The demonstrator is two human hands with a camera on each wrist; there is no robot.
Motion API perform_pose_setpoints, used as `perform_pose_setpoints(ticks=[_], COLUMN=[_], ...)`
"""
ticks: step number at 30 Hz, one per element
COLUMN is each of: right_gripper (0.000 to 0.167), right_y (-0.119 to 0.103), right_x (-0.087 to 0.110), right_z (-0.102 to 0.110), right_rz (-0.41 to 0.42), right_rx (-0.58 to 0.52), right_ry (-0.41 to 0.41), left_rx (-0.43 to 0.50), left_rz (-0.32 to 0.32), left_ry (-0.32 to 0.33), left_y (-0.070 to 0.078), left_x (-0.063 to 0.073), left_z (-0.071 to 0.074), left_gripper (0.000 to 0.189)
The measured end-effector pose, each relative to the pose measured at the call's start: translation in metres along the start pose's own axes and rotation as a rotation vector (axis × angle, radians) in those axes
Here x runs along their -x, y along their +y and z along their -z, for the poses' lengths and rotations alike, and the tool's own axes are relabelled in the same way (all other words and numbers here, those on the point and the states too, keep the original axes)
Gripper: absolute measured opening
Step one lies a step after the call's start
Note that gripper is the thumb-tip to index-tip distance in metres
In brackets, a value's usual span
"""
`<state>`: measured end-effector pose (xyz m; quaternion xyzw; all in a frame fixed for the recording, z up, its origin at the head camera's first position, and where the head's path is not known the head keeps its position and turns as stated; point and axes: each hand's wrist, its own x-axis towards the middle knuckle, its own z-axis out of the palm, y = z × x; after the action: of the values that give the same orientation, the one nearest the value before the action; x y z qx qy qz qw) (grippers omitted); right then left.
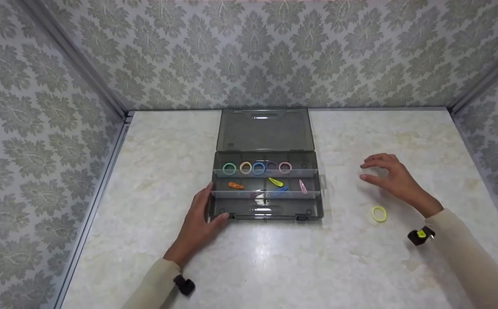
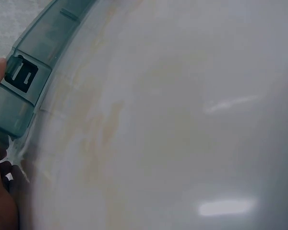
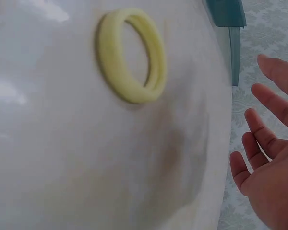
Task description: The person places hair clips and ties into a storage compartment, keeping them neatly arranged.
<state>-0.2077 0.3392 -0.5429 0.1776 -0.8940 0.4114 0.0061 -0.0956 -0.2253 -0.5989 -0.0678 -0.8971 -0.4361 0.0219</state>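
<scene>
A grey see-through organizer box (image 1: 287,210) lies with its lid raised. My left hand (image 1: 199,229) holds its front left corner, thumb at the front latch and fingers along the side. Across the back row sit several hair ties, among them a green hair tie (image 1: 224,168) and a pink one. The middle row has several hair clips, including an orange clip (image 1: 236,185) and a yellow-green clip (image 1: 276,182). Right of the box, my right hand (image 1: 394,180) hovers with fingers spread, holding nothing. A yellow hair tie (image 3: 113,57) lies on the table below that hand.
The marbled white table (image 1: 154,171) meets a patterned wall (image 1: 253,51) at the back. The raised lid (image 1: 266,133) stands close to that wall. Similar panels enclose the left and right sides.
</scene>
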Motion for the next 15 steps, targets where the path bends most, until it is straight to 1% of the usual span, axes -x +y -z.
perform_pose_setpoints(ticks=[4, 8, 11, 15], right_gripper=[0.027, 0.025, 0.025, 0.025], right_y=[0.009, 0.016, 0.019, 0.022], right_x=[0.017, 0.033, 0.045, 0.059], right_z=[0.002, 0.003, 0.004, 0.003], right_rz=[-0.017, -0.011, -0.012, -0.015], right_rx=[0.005, 0.041, 0.072, 0.074], right_ry=[0.001, 0.029, 0.043, 0.039], left_rx=[-0.002, -0.020, -0.017, -0.012], left_rz=[-0.022, -0.038, -0.036, -0.033], left_ry=[0.005, 0.010, 0.013, 0.012], left_y=[0.000, -0.001, -0.002, -0.001], left_x=[0.000, 0.000, 0.001, 0.000], left_z=[-0.001, -0.002, -0.002, -0.001], left_gripper=[0.102, 0.101, 0.101, 0.101])
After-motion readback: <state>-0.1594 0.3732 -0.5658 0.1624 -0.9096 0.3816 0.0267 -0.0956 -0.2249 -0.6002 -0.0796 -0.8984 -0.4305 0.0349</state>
